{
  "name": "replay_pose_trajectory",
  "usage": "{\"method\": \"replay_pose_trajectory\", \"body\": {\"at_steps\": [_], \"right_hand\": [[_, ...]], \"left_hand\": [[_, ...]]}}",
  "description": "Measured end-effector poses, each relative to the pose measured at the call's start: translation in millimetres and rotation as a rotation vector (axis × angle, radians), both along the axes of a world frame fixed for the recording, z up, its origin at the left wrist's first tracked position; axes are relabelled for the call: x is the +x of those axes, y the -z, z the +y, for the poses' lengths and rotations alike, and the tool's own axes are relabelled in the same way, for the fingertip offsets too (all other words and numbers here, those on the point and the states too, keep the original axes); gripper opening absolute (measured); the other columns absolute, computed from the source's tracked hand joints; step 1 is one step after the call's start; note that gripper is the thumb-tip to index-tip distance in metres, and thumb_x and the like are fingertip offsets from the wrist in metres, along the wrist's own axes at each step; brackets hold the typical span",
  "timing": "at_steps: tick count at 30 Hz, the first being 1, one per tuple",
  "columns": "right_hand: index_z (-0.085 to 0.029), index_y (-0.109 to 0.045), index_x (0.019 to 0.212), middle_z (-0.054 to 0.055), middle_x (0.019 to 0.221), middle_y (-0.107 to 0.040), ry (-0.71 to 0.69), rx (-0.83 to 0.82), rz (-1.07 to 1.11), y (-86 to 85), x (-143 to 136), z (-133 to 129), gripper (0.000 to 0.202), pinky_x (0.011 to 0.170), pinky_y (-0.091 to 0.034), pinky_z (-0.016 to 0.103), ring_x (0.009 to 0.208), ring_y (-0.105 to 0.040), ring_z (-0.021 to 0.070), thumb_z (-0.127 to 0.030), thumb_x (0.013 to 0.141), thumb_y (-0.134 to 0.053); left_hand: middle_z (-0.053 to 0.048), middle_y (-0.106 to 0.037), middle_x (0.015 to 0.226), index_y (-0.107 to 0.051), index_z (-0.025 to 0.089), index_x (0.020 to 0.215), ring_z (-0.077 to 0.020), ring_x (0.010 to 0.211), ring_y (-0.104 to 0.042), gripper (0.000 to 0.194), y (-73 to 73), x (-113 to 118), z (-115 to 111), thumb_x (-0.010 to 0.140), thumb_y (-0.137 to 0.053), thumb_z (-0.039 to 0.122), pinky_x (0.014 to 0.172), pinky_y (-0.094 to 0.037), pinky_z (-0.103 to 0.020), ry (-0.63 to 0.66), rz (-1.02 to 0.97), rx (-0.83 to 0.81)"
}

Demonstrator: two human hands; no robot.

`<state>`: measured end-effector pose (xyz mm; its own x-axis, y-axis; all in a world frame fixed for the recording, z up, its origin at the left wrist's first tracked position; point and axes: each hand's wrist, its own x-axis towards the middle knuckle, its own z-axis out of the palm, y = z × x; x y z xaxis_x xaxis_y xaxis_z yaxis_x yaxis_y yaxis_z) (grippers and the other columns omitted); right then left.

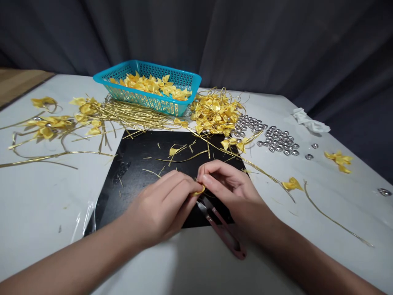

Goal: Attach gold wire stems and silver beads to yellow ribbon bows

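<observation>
My left hand (166, 203) is closed, its fingertips pinching a small yellow ribbon piece (200, 191) above the black mat. Most of that piece is hidden by the fingers. Right against it, my right hand (235, 186) has thumb and forefinger pressed together in a pinch. What lies between those fingertips is too small to make out. Beneath my hands a pair of thread snips (225, 235) with pinkish handles lies with its blades on the black mat (138, 149). Gold cord offcuts (190, 157) and a yellow scrap (173, 151) are scattered on the mat.
Behind the mat stands a turquoise basket (147, 100) of yellow ribbon flowers. A bundle of gold cords (135, 114) lies before it. To its right are a flower pile (216, 110), silvery beads (278, 139) and crumpled white tissue (310, 122). More ribbon flowers (49, 125) lie left.
</observation>
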<state>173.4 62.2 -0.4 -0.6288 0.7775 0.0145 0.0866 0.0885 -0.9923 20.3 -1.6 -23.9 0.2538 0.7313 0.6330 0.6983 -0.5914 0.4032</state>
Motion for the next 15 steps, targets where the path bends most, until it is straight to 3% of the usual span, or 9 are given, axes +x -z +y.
{"method": "replay_pose_trajectory", "body": {"at_steps": [6,15], "right_hand": [[-0.017,-0.053,0.074,-0.003,0.069,-0.049,0.041,-0.262,0.052,-0.4,-2.4,-1.6,0.016,0.057,-0.038,0.018,0.058,-0.043,0.0060,-0.030,0.083,-0.056],[-0.019,-0.060,0.073,-0.004,0.068,-0.055,0.039,-0.382,0.072,-3.8,-1.2,-4.2,0.013,0.057,-0.039,0.017,0.061,-0.049,0.0051,-0.030,0.079,-0.062]], "left_hand": [[-0.007,-0.065,0.080,-0.056,0.011,0.092,-0.0135,0.073,-0.057,0.011,-0.8,1.0,1.3,0.082,-0.053,0.006,0.067,-0.049,-0.024,-0.017,0.059,0.038],[-0.005,-0.067,0.079,-0.057,0.013,0.092,-0.0130,0.072,-0.060,0.013,0.0,-0.6,-0.7,0.080,-0.059,0.009,0.067,-0.050,-0.024,-0.038,-0.007,0.082]]}}
